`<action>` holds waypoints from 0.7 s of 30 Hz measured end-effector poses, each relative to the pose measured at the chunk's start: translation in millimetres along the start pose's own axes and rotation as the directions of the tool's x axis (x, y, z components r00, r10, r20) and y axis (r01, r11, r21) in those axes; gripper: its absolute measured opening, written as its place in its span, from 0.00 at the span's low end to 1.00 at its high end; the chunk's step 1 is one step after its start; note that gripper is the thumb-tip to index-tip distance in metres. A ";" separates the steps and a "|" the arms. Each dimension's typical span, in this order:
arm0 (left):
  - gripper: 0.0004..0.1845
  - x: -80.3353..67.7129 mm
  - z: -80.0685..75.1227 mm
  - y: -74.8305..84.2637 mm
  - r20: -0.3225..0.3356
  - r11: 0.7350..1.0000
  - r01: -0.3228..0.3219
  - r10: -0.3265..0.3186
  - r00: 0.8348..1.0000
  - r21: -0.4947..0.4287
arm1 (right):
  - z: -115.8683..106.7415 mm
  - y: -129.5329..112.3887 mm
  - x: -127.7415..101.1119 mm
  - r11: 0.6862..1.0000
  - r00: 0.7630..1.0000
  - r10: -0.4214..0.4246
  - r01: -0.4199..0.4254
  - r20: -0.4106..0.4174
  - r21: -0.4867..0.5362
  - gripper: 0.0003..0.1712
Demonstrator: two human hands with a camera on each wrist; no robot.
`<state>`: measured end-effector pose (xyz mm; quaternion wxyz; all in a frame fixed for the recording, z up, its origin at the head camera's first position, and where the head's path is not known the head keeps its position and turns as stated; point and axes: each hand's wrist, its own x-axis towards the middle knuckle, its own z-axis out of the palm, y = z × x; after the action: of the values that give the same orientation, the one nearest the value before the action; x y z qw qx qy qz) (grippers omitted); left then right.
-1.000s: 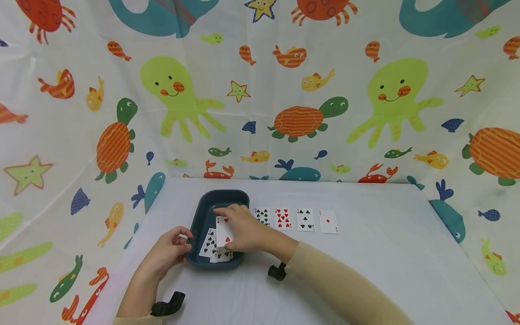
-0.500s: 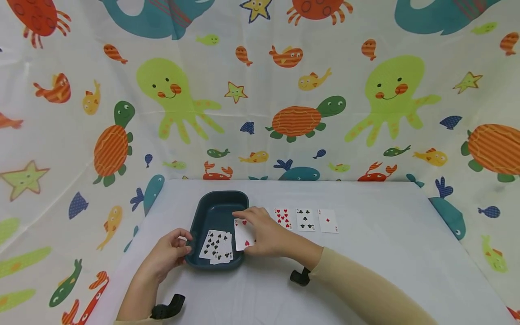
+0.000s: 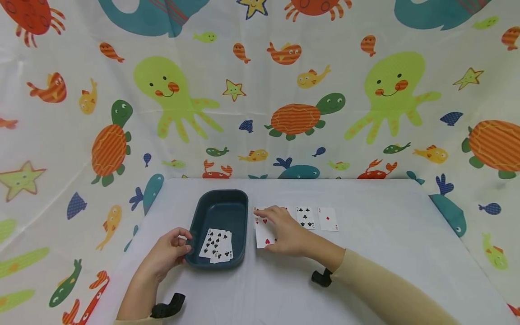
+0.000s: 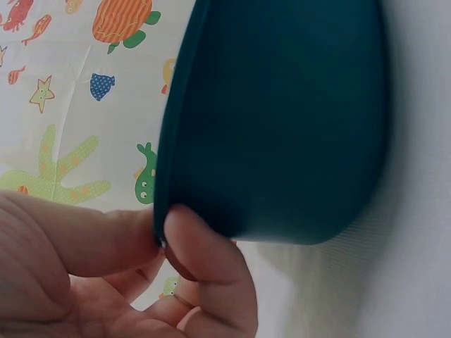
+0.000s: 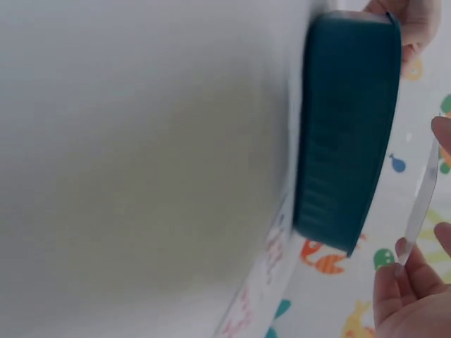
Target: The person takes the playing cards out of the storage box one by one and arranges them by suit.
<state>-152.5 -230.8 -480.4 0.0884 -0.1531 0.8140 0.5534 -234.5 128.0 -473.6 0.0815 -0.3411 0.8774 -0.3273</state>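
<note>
We see the right hand (image 3: 286, 232) just to the right of the dark blue tray (image 3: 239, 212), holding a heart card (image 3: 262, 235) face up by its edges, fingers curled over the card's right side. From the right wrist view the card (image 5: 421, 204) shows edge-on, a thin pale strip pinched between the fingertips (image 5: 405, 248) above the desk (image 3: 386, 253), with the tray (image 5: 345, 141) close beside it. Whether the card already touches the desk we cannot tell.

The left hand (image 3: 168, 253) grips the near left corner of the tray. In the left wrist view we see the thumb (image 4: 204, 260) pressed against the outer wall just under the rim (image 4: 176, 141), with a finger (image 4: 77, 239) on the other side of the rim, so the rim is pinched between them.

Inside the tray lies a small overlapping pile of black-suited cards (image 3: 217, 246), face up, towards its near end.

On the desk behind the right hand we make out a row of face-up cards: a clubs card (image 3: 305, 217) and, to its right, a diamond card (image 3: 327, 219). Corners of further cards peek out from behind the fingers, too covered to read. A curtain printed with sea creatures (image 3: 170, 90) hangs all around the desk.
</note>
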 end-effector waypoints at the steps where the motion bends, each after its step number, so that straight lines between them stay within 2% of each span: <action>1: 0.15 0.0 0.1 -0.2 0.000 1.000 0.000 0.000 1.000 -0.002 | 0.3 3.3 -2.1 1.000 1.000 0.005 -0.005 -0.001 -0.005 0.54; 11: 0.14 0.2 -0.3 -0.9 -0.001 1.000 -0.003 0.003 1.000 0.000 | 3.3 30.3 -26.5 0.999 0.999 0.031 -0.031 0.021 0.008 0.51; 21: 0.15 1.0 -0.4 -2.2 0.003 1.000 0.002 -0.002 1.000 -0.013 | 13.5 47.5 -34.5 0.994 0.994 0.088 -0.083 0.072 -0.071 0.46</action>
<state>-152.7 -232.1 -482.4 0.0890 -0.1536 0.8100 0.5589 -229.4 169.8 -516.8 0.1166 -0.3176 0.8982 -0.2805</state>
